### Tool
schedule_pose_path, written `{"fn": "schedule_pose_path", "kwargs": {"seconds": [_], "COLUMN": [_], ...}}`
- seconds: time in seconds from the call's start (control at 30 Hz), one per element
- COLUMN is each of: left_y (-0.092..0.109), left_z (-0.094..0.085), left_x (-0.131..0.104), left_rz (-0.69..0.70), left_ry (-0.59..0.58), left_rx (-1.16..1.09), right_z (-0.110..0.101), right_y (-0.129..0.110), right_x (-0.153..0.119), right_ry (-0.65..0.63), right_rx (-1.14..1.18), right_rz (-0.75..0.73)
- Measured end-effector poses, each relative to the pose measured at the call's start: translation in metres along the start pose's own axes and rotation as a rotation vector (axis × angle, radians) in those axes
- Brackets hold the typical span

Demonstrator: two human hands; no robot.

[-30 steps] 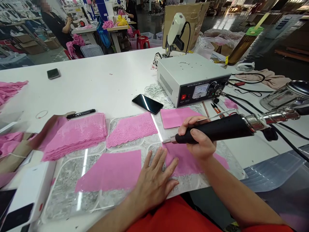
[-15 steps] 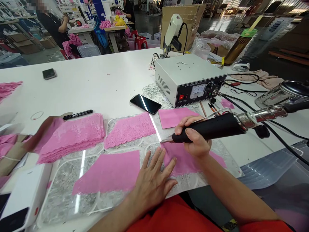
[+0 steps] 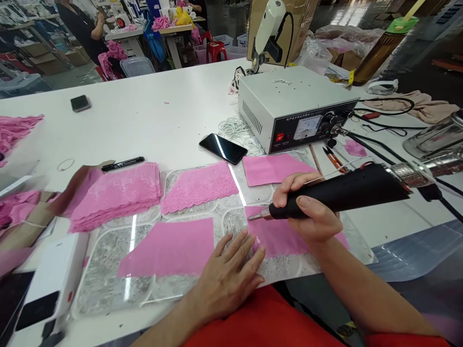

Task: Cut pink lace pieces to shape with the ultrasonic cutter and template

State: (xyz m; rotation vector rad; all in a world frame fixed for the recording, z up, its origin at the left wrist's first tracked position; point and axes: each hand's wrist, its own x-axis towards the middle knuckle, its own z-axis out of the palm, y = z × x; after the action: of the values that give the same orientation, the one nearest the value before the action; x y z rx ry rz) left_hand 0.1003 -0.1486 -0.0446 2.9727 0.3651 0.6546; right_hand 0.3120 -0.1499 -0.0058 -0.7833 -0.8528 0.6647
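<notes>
My right hand (image 3: 311, 207) is wrapped round the black handle of a handheld ultrasonic welder (image 3: 343, 193). Its metal tip points left and sits at the left edge of a pink fabric piece (image 3: 278, 236); whether it touches the cloth I cannot tell. My left hand (image 3: 231, 270) lies palm down with fingers spread, its fingertips beside that same edge. To its left is another plain pink piece (image 3: 173, 246). Behind lie a lace-edged pink piece (image 3: 202, 188) and a third plain piece (image 3: 271, 168). All rest on a clear-topped, grey-patterned mat (image 3: 112, 270).
A grey welder control box (image 3: 289, 101) stands at the back right, cables running to the right. A phone (image 3: 223, 148) lies before it. At left are a pink lace stack (image 3: 119, 193), a black marker (image 3: 123, 164) and a white box (image 3: 50, 279). A person (image 3: 83, 33) sits far off.
The view has tilted down and shifted left. The welder's tip has moved slightly inward over the pink piece's left edge. My left hand has drawn back a little toward me.
</notes>
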Motion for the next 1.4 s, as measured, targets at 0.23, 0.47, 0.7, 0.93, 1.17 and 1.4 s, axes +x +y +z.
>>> {"fn": "schedule_pose_path", "kwargs": {"seconds": [0.23,0.47,0.7,0.93,1.17,1.4], "left_y": [0.0,0.0,0.001,0.0,-0.001,-0.004], "left_z": [0.002,-0.002,-0.008,-0.007,-0.005,-0.005], "left_x": [0.001,0.001,0.003,0.003,0.001,0.005], "left_rz": [0.0,0.016,0.025,0.029,0.037,0.018], "left_ry": [-0.035,0.014,0.036,0.006,-0.024,0.041], "left_rx": [-0.018,-0.054,-0.114,-0.113,-0.109,-0.045], "right_z": [0.003,-0.002,-0.004,-0.003,-0.002,-0.015], "right_y": [-0.001,-0.007,-0.012,-0.012,-0.01,-0.026], "right_x": [0.0,0.002,0.0,-0.002,-0.003,0.007], "right_ry": [0.004,-0.093,-0.226,-0.227,-0.267,0.0], "right_rx": [-0.032,0.081,0.123,0.101,0.108,-0.02], "right_rz": [0.016,0.063,0.137,0.156,0.149,-0.015]}}
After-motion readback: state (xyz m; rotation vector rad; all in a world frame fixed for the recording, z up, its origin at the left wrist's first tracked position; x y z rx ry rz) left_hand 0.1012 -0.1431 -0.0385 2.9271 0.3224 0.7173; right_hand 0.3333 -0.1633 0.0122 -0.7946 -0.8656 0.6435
